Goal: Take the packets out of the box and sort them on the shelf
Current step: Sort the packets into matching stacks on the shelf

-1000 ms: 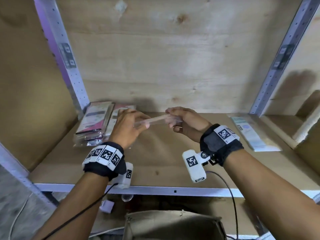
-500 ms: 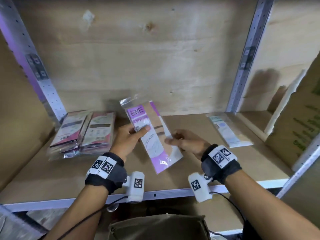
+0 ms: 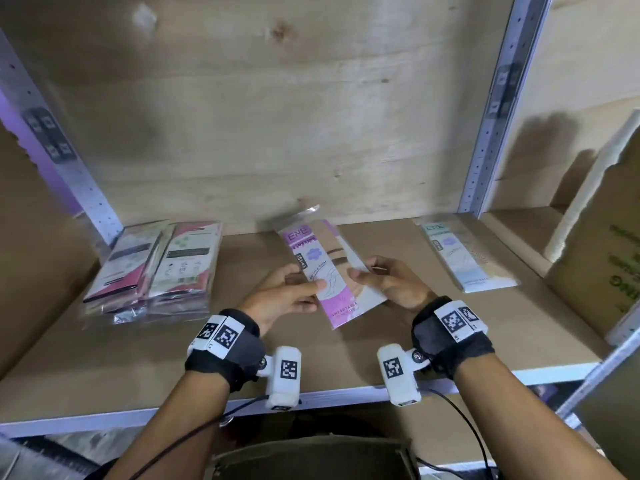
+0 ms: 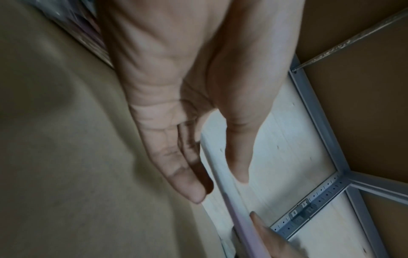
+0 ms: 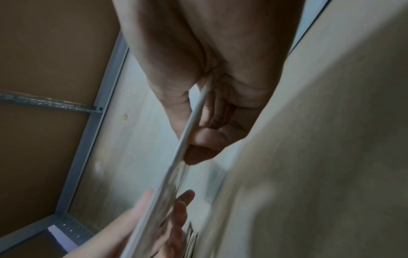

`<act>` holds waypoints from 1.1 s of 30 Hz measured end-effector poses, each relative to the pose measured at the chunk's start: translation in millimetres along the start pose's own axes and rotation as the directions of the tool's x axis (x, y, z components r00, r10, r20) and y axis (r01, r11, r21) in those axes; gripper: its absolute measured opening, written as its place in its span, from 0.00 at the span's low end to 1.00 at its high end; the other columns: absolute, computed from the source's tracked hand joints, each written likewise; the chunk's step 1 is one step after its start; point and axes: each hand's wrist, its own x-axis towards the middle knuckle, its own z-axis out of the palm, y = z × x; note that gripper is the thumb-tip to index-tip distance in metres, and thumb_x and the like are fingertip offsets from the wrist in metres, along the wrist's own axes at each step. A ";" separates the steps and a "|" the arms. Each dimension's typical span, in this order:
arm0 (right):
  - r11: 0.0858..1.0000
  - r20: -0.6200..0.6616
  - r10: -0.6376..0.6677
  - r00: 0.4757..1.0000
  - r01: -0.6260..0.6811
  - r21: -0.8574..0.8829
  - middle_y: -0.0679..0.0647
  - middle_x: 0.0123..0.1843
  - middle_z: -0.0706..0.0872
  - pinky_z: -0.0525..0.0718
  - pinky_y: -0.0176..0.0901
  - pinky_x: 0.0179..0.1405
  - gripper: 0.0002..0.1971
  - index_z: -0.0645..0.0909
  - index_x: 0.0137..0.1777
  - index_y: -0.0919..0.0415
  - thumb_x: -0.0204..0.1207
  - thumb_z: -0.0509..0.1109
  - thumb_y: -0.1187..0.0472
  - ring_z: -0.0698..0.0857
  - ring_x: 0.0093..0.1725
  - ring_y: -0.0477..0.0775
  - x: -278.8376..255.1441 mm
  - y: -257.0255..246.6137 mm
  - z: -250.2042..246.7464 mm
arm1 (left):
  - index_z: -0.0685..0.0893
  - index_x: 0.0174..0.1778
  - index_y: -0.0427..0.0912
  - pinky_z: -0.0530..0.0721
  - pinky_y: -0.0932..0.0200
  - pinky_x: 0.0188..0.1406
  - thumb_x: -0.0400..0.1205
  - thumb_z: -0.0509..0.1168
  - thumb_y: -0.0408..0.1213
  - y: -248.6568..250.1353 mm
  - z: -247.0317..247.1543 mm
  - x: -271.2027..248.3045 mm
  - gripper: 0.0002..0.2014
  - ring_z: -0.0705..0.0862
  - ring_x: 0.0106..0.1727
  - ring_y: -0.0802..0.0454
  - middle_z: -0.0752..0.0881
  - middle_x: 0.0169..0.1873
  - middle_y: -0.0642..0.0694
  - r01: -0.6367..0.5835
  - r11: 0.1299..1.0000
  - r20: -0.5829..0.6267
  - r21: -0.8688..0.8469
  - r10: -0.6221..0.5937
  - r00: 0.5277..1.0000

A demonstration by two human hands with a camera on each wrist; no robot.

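Only the top edge of the box [image 3: 311, 455] shows, cut off at bottom centre, and both wrist views blur the packet to a thin edge. The purple packet [image 3: 325, 271], clear-sleeved, sits mid-frame above the shelf [image 3: 138, 358], tilted. Left hand [image 3: 280, 299] and right hand [image 3: 391, 284] pinch its sides, thumbs on top.

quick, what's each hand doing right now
Left hand: pinching the left edge of the purple packet, thumb on top.
Right hand: pinching the same packet's right edge, thumb on top, fingers underneath.
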 end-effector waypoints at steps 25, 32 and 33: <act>0.973 0.212 -0.058 0.975 0.103 -0.207 0.62 0.59 0.90 0.80 0.47 0.66 0.12 0.87 0.59 0.65 0.77 0.74 0.63 0.87 0.56 0.52 -29.2 -1.5 -74.5 | 0.84 0.67 0.42 0.77 0.61 0.23 0.87 0.61 0.53 8.2 -21.6 44.7 0.21 0.82 0.26 0.51 0.86 0.33 0.44 0.016 0.999 -0.264 0.030 -0.008 0.965; 0.976 0.204 -0.074 0.976 0.112 -0.185 0.58 0.52 0.90 0.81 0.36 0.59 0.08 0.86 0.57 0.67 0.79 0.72 0.68 0.86 0.52 0.49 -33.7 -6.5 -62.9 | 0.82 0.55 0.45 0.85 0.70 0.23 0.89 0.58 0.50 20.9 -23.3 27.0 0.13 0.87 0.24 0.66 0.89 0.23 0.56 -0.001 0.956 -0.168 -0.295 -0.051 0.984; 0.975 0.207 -0.073 0.976 0.113 -0.189 0.59 0.53 0.90 0.81 0.38 0.59 0.09 0.86 0.57 0.68 0.79 0.72 0.68 0.86 0.52 0.50 -33.9 -6.9 -60.5 | 0.81 0.49 0.46 0.83 0.70 0.19 0.88 0.59 0.50 20.6 -25.9 25.3 0.12 0.85 0.20 0.64 0.87 0.20 0.55 0.034 0.961 -0.174 -0.274 -0.084 0.981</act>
